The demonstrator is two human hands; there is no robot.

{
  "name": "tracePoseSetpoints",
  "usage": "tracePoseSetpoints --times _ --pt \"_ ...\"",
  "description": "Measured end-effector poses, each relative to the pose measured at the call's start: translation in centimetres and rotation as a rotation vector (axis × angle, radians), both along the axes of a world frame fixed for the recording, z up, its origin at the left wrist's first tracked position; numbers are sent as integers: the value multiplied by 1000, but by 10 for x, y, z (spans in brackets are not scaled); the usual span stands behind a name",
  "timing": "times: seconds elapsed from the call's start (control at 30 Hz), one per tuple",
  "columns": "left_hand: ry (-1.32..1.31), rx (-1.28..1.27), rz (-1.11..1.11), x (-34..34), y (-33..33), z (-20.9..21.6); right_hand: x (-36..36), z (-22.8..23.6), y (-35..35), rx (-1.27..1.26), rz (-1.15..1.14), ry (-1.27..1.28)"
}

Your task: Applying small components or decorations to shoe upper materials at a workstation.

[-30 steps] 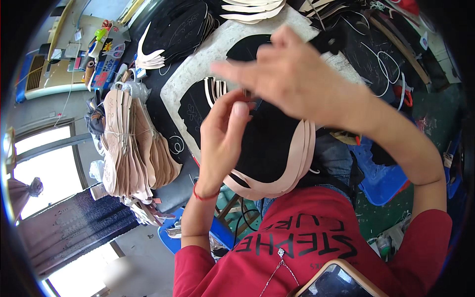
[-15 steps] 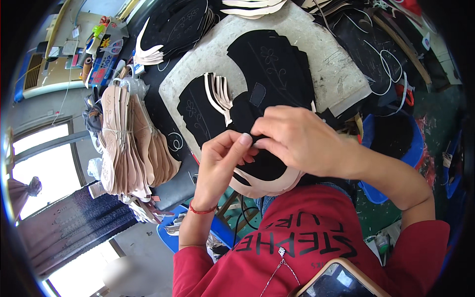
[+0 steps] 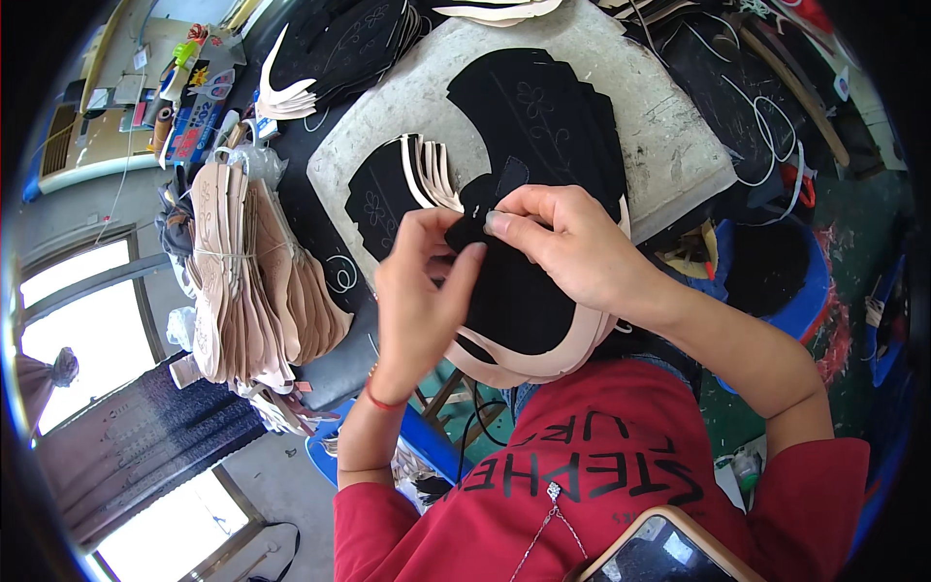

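Observation:
Between my two hands is a small black fabric piece [image 3: 477, 200] with a small pale mark on it. My left hand [image 3: 422, 291] is closed on its left edge, with fingers curled and the thumb just below. With thumb and index finger, my right hand [image 3: 574, 244] pinches its right side. Under my hands, black shoe-upper-like pieces [image 3: 531, 308] with pale curved borders lie layered. Farther off is a stack of black pieces [image 3: 548, 107] with floral stitching. Another stitched black piece [image 3: 373, 194] lies to the left, beside several pale curved strips [image 3: 427, 170].
The work rests on a pale, worn board [image 3: 674, 136] on a dark table. Tied bundles of beige pieces [image 3: 228, 281] stand at the left. More black pieces [image 3: 335, 58] lie at the far left. White cord [image 3: 761, 126] curls at the right, above a blue bin [image 3: 800, 315].
Both hands have moved farther from my body and slightly apart. The small black piece now shows between them, where before my fingertips met close together over the black pieces.

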State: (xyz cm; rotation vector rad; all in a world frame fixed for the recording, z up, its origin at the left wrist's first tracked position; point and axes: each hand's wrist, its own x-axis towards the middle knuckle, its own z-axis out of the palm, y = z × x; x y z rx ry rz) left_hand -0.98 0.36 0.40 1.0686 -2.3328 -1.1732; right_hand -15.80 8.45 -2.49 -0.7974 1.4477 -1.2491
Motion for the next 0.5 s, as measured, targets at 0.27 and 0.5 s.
tracePoseSetpoints --times 0.27,0.5 --pt "164 607 136 3 -14 9 9 3 0 -44 -67 -44" --pt "265 638 137 4 -13 7 17 5 1 -75 -145 -127"
